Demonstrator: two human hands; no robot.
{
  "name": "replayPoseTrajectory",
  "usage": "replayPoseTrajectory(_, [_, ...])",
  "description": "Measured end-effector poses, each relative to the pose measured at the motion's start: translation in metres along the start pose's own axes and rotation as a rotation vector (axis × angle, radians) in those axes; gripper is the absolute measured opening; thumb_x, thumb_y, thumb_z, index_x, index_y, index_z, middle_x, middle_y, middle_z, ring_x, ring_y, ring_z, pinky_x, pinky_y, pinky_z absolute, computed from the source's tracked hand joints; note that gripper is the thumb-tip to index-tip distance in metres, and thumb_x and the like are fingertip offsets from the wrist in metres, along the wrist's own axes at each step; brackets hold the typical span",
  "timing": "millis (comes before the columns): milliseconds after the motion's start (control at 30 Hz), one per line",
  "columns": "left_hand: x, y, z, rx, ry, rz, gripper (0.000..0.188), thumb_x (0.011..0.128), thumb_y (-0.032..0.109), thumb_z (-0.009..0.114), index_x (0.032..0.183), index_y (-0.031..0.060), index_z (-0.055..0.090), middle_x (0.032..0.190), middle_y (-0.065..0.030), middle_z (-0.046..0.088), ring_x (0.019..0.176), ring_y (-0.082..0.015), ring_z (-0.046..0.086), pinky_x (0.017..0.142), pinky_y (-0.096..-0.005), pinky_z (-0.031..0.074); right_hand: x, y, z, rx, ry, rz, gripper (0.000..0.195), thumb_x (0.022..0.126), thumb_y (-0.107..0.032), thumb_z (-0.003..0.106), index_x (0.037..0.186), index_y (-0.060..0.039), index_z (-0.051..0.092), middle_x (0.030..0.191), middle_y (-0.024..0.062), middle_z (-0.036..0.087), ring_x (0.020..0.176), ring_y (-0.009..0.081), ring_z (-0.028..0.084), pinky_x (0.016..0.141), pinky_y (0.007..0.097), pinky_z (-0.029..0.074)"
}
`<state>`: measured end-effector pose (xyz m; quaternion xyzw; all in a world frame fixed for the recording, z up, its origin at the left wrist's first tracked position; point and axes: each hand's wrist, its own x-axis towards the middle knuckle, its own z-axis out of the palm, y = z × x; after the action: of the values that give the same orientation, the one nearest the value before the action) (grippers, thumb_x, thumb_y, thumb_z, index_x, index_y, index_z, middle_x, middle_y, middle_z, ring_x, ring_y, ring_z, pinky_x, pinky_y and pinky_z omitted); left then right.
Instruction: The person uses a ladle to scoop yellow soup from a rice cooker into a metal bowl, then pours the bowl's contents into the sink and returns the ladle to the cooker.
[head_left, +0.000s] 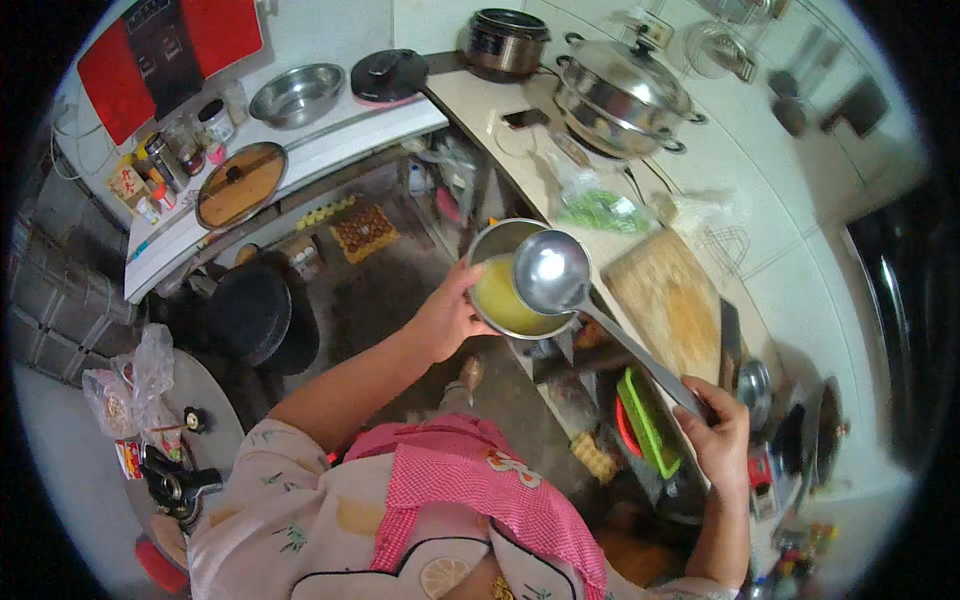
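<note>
My left hand (450, 311) grips the left rim of a round metal bowl (486, 238) in front of my body. Yellow liquid (495, 296) fills the lower part of the bowl. In my right hand (712, 431) is the handle of a metal ladle (553, 270). The ladle's round head sits over the bowl's right side and hides part of the liquid. Whether it touches the liquid I cannot tell. To the right of the bowl, a wooden cutting board (667, 300) lies on the counter, beneath the line of the ladle's handle.
A steel steamer pot (622, 97), a rice cooker (508, 45), a phone (526, 118) and bagged green vegetables (604, 210) stand along the counter. On the left shelf are a steel basin (296, 94) and a glass lid (241, 186). A green plastic basket (645, 424) is below the counter edge.
</note>
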<state>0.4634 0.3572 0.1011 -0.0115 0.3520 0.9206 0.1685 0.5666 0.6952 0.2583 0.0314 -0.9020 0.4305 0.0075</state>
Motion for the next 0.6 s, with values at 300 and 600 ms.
replayPoseTrajectory(300, [0.143,0.165,-0.041,0.048,0.237,0.122,0.067,0.085,0.051,0.057,0.139,0.0174,0.039,0.138,-0.0097,0.048,0.123,-0.0335,0.049,0.097,-0.0563,0.043,0.318,-0.055,0.04,0.187,-0.407,-0.006,0.036,0.079,0.003,0.07,0.114,-0.0007,0.064,0.092,0.0,0.063,0.083,0.0089,0.055,0.076,0.0235,0.046])
replayPoseTrajectory(600, [0.363,0.376,-0.088,0.078,0.256,0.259,0.064,0.085,0.047,0.06,0.132,0.0073,0.041,0.129,-0.0143,0.047,0.118,-0.0341,0.05,0.091,-0.0581,0.047,0.601,-0.154,0.049,0.367,-0.182,-0.083,0.031,0.08,-0.009,0.068,0.109,-0.0026,0.064,0.084,-0.0013,0.063,0.063,0.005,0.052,0.055,0.0183,0.037])
